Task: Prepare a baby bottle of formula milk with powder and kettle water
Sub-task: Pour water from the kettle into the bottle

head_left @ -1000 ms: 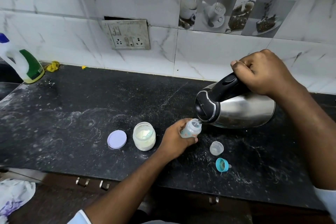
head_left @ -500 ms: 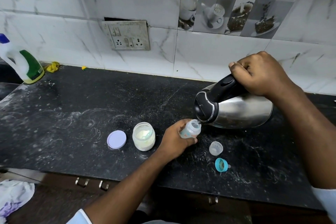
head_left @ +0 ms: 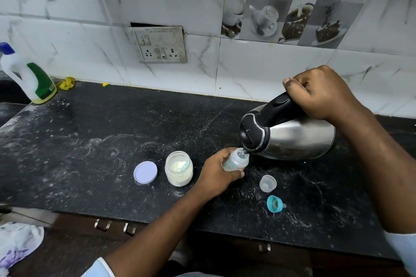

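My left hand (head_left: 216, 173) grips a small clear baby bottle (head_left: 236, 160) that stands open on the black counter (head_left: 90, 146). My right hand (head_left: 319, 94) is closed around the black handle of a steel kettle (head_left: 292, 137), tipped far over to the left. Its spout sits right at the bottle's mouth. An open jar of pale formula powder (head_left: 179, 168) stands just left of my left hand, with its lilac lid (head_left: 145, 172) lying beside it. The clear bottle cap (head_left: 267, 183) and the teal teat ring (head_left: 275, 203) lie right of the bottle.
A white and green plastic bottle (head_left: 29, 78) stands at the far left by the tiled wall. A socket plate (head_left: 159, 45) is set in the wall. The counter is dusted with powder. Drawer handles (head_left: 114, 227) show below its front edge.
The kettle, bottle and both hands hold almost the same pose; the kettle has shifted only slightly.
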The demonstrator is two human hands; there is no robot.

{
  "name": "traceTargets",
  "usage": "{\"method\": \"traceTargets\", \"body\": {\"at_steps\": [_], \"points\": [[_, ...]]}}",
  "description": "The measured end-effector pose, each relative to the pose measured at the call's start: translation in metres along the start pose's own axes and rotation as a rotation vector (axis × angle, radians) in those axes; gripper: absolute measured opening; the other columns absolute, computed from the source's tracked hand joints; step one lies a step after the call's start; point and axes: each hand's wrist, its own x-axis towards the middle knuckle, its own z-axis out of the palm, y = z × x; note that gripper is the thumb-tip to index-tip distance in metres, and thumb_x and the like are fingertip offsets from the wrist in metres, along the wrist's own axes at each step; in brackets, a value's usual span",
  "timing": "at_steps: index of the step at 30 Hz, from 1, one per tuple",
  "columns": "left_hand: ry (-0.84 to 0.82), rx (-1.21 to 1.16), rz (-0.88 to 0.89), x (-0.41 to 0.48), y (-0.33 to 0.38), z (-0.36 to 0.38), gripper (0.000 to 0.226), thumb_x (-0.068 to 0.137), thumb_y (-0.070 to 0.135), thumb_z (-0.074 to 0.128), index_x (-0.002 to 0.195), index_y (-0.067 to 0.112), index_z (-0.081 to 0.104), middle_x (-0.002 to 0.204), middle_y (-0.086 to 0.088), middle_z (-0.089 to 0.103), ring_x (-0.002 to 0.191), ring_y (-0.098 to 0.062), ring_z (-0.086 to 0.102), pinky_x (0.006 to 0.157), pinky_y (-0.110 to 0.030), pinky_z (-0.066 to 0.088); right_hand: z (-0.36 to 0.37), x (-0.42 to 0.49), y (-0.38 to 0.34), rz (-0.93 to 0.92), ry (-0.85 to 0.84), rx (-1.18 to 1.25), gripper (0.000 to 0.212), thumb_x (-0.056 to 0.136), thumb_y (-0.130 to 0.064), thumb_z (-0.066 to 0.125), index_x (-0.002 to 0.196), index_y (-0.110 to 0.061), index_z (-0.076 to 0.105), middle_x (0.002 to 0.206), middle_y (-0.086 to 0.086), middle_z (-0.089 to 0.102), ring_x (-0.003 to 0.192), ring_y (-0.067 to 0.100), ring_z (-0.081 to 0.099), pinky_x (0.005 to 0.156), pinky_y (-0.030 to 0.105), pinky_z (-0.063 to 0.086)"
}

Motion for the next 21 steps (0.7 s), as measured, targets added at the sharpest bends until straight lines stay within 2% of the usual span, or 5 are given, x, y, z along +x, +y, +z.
{"method": "traceTargets", "body": {"at_steps": [4,10,14,18,21], "points": [[0.013,-0.051,0.002,0.0,-0.001,0.0,0.063,0.071,0.031,0.094,0.127,0.048,0.071,0.124,0.016,0.079,0.118,-0.008,0.074,0.11,-0.044,0.058,0.004,-0.003,0.01,0.032,0.027,0.106,0.052,0.092,-0.041,0.045,0.051,-0.014,0.029,0.049,0.007,0.025,0.048,0.025,0.027,0.052,0.036,0.021],[0.023,-0.154,-0.007,0.0,-0.003,-0.002,0.062,0.07,0.026,0.095,0.127,0.042,0.073,0.125,0.009,0.08,0.119,-0.012,0.075,0.106,-0.035,0.058,0.018,-0.009,0.041,0.218,0.117,0.446,0.053,0.09,-0.035,0.056,0.053,-0.009,0.029,0.051,-0.002,0.024,0.048,0.016,0.023,0.05,0.036,0.023],[0.028,-0.167,-0.008,-0.001,-0.007,-0.005,0.061,0.074,0.016,0.094,0.128,0.036,0.073,0.125,0.006,0.081,0.12,-0.015,0.075,0.108,-0.038,0.058,0.033,-0.014,0.064,0.424,0.212,0.704,0.05,0.083,-0.039,0.059,0.055,-0.001,0.043,0.04,-0.006,0.033,0.038,0.015,0.031,0.044,0.029,0.026],[0.022,-0.154,-0.019,-0.003,-0.01,-0.008,0.061,0.074,0.021,0.096,0.124,0.047,0.073,0.127,0.01,0.079,0.122,-0.011,0.074,0.104,-0.028,0.057,0.048,-0.017,0.083,0.577,0.315,0.932,0.042,0.077,-0.04,0.059,0.045,-0.013,0.057,0.035,-0.001,0.044,0.031,0.019,0.038,0.038,0.024,0.029],[0.022,-0.145,-0.026,-0.005,-0.017,-0.008,0.061,0.074,0.023,0.096,0.126,0.046,0.072,0.128,0.009,0.079,0.123,-0.013,0.074,0.108,-0.032,0.056,0.071,-0.016,0.086,0.693,0.475,1.141,0.033,0.076,-0.032,0.056,0.047,-0.02,0.063,0.038,-0.006,0.044,0.031,0.012,0.038,0.038,0.022,0.024]]}}
